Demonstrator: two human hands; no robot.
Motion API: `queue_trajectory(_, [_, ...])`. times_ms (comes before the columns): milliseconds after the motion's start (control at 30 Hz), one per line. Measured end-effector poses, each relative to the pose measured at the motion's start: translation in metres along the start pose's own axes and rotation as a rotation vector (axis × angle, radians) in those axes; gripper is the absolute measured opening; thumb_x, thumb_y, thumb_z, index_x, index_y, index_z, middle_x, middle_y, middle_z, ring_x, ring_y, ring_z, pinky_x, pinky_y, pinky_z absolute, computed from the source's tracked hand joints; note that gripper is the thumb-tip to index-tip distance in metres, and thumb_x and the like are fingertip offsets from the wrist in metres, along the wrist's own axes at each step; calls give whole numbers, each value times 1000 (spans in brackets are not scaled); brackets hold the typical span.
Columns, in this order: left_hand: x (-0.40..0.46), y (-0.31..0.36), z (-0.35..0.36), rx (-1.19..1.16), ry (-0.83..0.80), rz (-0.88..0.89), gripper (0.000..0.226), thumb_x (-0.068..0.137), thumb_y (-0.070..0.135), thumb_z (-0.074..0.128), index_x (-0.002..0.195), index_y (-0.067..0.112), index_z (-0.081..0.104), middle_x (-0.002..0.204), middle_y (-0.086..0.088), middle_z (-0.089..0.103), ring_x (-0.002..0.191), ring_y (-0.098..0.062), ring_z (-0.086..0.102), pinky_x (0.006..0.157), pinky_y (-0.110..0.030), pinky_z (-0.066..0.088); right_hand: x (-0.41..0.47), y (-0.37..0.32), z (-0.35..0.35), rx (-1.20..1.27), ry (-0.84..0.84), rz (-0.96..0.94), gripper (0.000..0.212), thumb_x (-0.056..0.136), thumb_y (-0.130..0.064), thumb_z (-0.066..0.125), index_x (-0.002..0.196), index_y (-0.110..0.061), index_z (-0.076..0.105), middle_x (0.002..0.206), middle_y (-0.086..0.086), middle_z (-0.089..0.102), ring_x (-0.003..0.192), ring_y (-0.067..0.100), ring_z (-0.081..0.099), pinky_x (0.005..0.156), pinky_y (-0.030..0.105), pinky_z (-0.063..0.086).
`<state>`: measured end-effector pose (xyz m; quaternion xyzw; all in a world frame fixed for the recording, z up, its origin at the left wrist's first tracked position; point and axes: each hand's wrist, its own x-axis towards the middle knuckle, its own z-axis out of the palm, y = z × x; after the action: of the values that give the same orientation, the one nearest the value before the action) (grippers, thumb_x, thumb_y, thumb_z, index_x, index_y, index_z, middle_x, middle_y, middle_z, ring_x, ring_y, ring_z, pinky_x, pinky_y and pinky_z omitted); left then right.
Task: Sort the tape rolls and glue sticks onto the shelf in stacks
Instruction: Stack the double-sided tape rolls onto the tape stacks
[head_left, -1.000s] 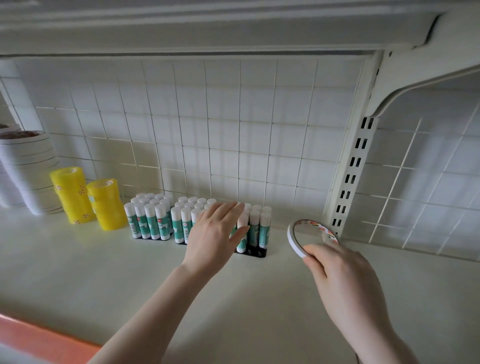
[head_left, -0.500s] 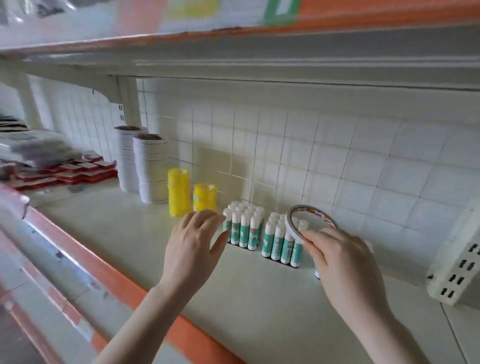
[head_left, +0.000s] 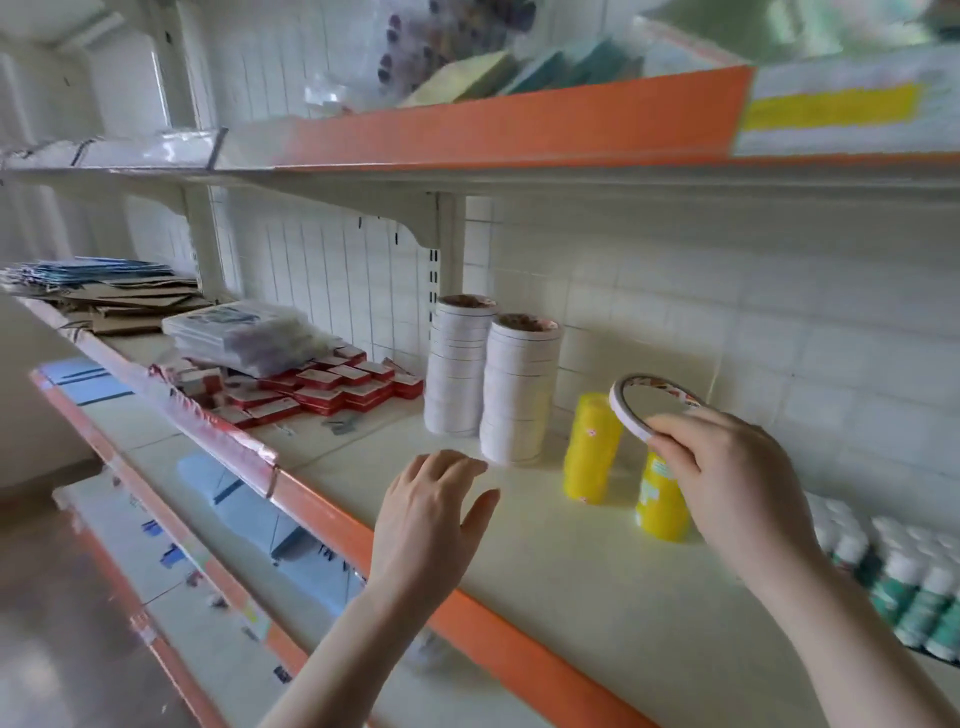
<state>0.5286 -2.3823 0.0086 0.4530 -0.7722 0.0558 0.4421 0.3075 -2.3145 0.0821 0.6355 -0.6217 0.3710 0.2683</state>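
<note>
White tape ring (head_left: 655, 404) pinched upright by right hand (head_left: 727, 486); left hand (head_left: 428, 525) fingers relaxed, apparently touching nothing.

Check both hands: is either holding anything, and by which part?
The right hand pinches a thin tape roll by its lower rim, above the yellow stacks. The left hand is open over the shelf, holding nothing.

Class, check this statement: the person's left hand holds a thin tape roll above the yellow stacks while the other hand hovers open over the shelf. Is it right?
Not quite. In the head view the right hand holds the thin tape roll above the yellow stacks; the left hand hovers open over the shelf.
</note>
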Motion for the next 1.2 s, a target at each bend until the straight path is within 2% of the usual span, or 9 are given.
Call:
queue_trajectory(133, [12, -37, 5, 0, -24, -15, 22, 76, 29, 75, 95, 19, 70, 92, 7, 66, 84, -16, 62, 71, -28, 49, 34, -24, 24, 6, -51, -2, 8, 80, -8, 68, 72, -11, 68, 66, 8, 60, 61, 34, 57, 56, 33, 42])
queue_trajectory(433, [58, -104, 46, -5, 5, 9, 22, 72, 29, 77, 91, 20, 70, 90, 9, 66, 80, -18, 63, 66, -28, 49, 117, -34, 89, 28, -82, -53, 10, 85, -13, 63, 88, -7, 71, 85, 10, 67, 84, 34, 59, 69, 38, 45])
queue_trajectory(533, [73, -114, 63, -18, 10, 20, 24, 73, 36, 65, 91, 22, 70, 90, 10, 65, 80, -16, 62, 65, -27, 49, 138, -30, 107, 35, -125, -44, 14, 89, -17, 60, 87, -7, 70, 79, 8, 62, 80, 30, 55, 68, 37, 42])
queue_trajectory(633, [83, -121, 77, -21, 15, 34, 26, 71, 39, 63, 90, 24, 70, 90, 12, 64, 81, -11, 57, 64, -23, 49, 152, -28, 121, 36, -167, -36, 16, 90, -19, 57, 85, -7, 68, 75, 7, 58, 76, 26, 51, 67, 36, 41])
queue_trajectory(833, [92, -132, 93, -53, 5, 54, 34, 77, 47, 47, 92, 26, 69, 93, 14, 63, 87, -6, 48, 70, -16, 43, 161, -31, 133, 97, -234, -18, 13, 89, -18, 59, 89, -15, 72, 83, 3, 64, 83, 22, 54, 72, 34, 40])
queue_trajectory(1000, [94, -134, 102, -106, 19, 86, 35, 77, 46, 48, 93, 23, 69, 95, 9, 64, 90, -8, 47, 82, -21, 34, 161, -28, 135, 95, -279, 5, 12, 87, -16, 61, 90, -15, 72, 87, 4, 65, 86, 23, 56, 77, 36, 43])
queue_trajectory(1200, [92, -136, 105, -126, -1, 84, 33, 76, 46, 51, 93, 24, 69, 96, 8, 65, 91, -7, 47, 82, -21, 35, 161, -33, 135, 93, -279, 4, 14, 87, -16, 61, 94, -17, 73, 86, 3, 65, 85, 22, 55, 74, 34, 42])
